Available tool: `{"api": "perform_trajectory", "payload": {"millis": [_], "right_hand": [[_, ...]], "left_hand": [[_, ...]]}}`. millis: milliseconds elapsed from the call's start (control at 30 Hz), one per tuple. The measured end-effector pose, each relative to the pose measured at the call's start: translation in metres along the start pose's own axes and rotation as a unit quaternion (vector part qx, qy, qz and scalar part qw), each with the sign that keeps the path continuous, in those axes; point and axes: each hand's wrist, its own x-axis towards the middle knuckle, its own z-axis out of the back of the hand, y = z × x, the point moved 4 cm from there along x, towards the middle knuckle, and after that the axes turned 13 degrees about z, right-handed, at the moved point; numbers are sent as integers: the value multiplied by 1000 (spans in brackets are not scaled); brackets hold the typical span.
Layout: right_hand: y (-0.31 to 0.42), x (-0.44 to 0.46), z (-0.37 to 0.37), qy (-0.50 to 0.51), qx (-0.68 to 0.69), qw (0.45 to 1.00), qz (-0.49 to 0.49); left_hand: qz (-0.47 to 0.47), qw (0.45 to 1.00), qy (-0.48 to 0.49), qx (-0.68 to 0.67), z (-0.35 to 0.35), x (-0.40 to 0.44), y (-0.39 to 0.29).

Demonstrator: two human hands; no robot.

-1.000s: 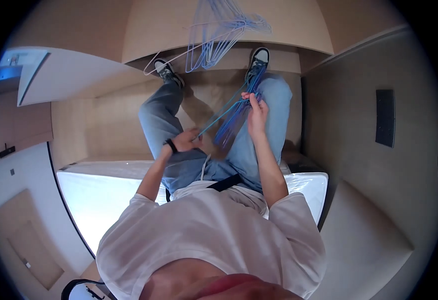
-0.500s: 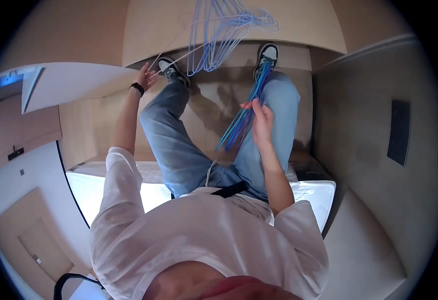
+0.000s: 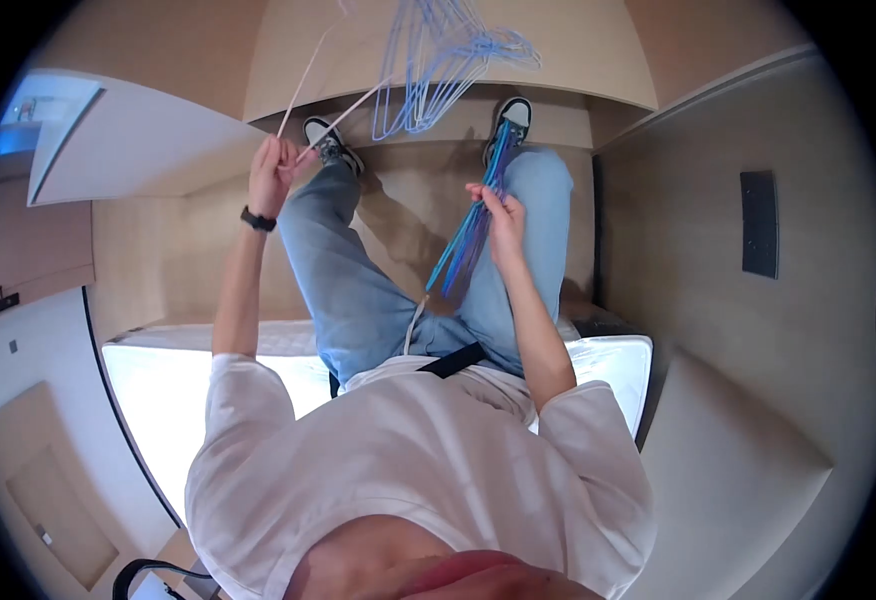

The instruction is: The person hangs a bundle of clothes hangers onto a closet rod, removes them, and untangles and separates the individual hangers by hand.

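My left hand (image 3: pixel 274 170) is closed on a pale pink clothes hanger (image 3: pixel 350 113), whose thin arms spread up and away from the fingers. In my right hand (image 3: pixel 501 218) is a bundle of turquoise, blue and purple hangers (image 3: pixel 458 248), held over the right thigh and pointing toward the right shoe. Beyond the feet, a tangled pile of light blue and whitish hangers (image 3: pixel 448 75) lies on a wooden surface (image 3: pixel 578 60). The far end of the pink hanger is faint against that wood.
My jeans-clad legs (image 3: pixel 343 265) are spread, with the shoes (image 3: pixel 509 120) under the wooden surface's edge. A white panel (image 3: pixel 158 150) juts out on the left. At the right stand a wall with a dark plate (image 3: pixel 759 225) and a beige padded block (image 3: pixel 733 470). A plastic-wrapped seat (image 3: pixel 158 400) is beneath me.
My left hand has gone from loosely spread fingers to a closed grip on the pink hanger, lifting it off the pile's side. The view has shifted slightly; the right hand keeps its bundle.
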Motion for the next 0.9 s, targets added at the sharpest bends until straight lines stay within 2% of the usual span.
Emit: {"api": "perform_trajectory", "payload": {"millis": [67,133,200,267,367,467,567,667,767,867,900], "right_hand": [[9,-1,0,-7,29,999,31],[24,-1,-1,-25,60,996,55],[27,-2,-1,-11,67,994,85],[36,-5,-4,-16,81,991,105],[26,-8,7,28,84,992,91],[20,-9,10,20,43,997,60],[20,-5,12,12,58,997,56],[13,-4,13,0,49,998,48],[9,-2,13,-16,34,998,55],[11,-3,10,-14,11,999,38],[11,-4,11,-20,1,999,33]], "left_hand": [[-49,994,-65,68,-17,-40,5],[-90,943,-96,306,-44,-83,17],[-46,902,-45,426,-68,-111,47],[-83,795,74,596,-84,-128,88],[-14,806,154,571,-96,-154,143],[-58,794,124,592,-101,-162,147],[-37,763,119,635,-95,-153,146],[-18,762,108,638,-87,-140,148],[61,707,144,689,-79,-114,160],[188,654,140,719,-68,-64,159],[113,677,77,723,-69,-45,148]]}}
